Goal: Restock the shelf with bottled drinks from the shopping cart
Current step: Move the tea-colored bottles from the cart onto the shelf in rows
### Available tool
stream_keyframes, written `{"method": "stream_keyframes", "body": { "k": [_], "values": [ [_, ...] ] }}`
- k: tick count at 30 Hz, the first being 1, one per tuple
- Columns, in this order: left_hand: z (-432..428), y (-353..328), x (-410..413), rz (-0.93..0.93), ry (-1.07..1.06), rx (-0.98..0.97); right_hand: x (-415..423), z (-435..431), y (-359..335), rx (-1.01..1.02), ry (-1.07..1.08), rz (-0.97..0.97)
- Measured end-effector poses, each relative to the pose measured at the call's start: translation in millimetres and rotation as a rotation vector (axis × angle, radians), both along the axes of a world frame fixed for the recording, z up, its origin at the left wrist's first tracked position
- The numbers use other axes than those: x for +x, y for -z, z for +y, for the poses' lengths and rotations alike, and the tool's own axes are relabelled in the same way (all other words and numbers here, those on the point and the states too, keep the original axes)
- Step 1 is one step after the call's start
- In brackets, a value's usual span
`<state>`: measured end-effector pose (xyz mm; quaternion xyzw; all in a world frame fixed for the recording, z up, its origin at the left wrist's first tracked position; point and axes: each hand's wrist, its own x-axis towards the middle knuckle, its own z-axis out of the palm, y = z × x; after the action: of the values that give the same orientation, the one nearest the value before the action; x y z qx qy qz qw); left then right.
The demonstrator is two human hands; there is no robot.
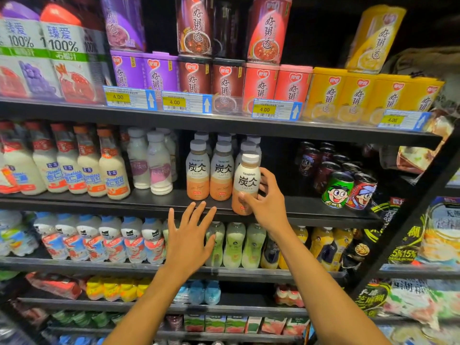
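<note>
While the right hand (pixel 267 202) grips a latte bottle (pixel 246 179) at the front edge of the shelf (pixel 149 202), just beside two similar bottles (pixel 198 170), its fingers (pixel 267 181) hide the bottle's lower part. The left hand (pixel 189 240) is spread wide below that edge, holding nothing.

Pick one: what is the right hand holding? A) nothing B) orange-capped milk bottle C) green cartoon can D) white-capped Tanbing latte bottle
D: the right hand grips the latte bottle by its lower body at the front edge of the shelf, beside two matching bottles; the left hand is open and holds nothing.
</note>
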<state>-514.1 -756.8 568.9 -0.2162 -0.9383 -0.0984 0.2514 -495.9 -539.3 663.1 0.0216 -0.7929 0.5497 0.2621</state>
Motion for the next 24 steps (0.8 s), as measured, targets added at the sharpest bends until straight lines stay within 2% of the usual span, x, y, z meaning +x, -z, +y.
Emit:
{"method": "stream_keyframes", "body": {
  "k": [5, 7, 9, 12, 14, 17, 24],
  "values": [
    [0.1, -2.1, 0.9, 0.005, -0.004, -0.008, -9.6, 1.7, 0.0, 0.041, 0.029, 0.001],
    [0.1, -2.1, 1.2, -0.001, -0.007, -0.009, -11.9, 3.4, 1.5, 0.131, 0.061, 0.002],
    [-0.1, -1.7, 1.1, -0.003, -0.007, -0.007, -9.4, 6.2, 5.4, 0.368, 0.153, 0.042],
    [0.0, -1.0, 0.6, 0.005, -0.004, -0.003, 0.0, 10.1, 15.7, 0.873, 0.318, 0.183],
    [0.7, -0.5, 0.8, 0.015, -0.003, -0.002, 4.8, 11.8, 22.3, 1.050, 0.353, 0.232],
    [1.4, -0.2, 0.6, 0.026, -0.001, 0.007, 4.6, 12.4, 28.2, 1.122, 0.397, 0.203],
    [1.0, 0.4, -0.1, 0.027, -0.005, -0.003, 1.2, 9.1, 30.1, 1.145, 0.443, 0.165]
  ]
}}
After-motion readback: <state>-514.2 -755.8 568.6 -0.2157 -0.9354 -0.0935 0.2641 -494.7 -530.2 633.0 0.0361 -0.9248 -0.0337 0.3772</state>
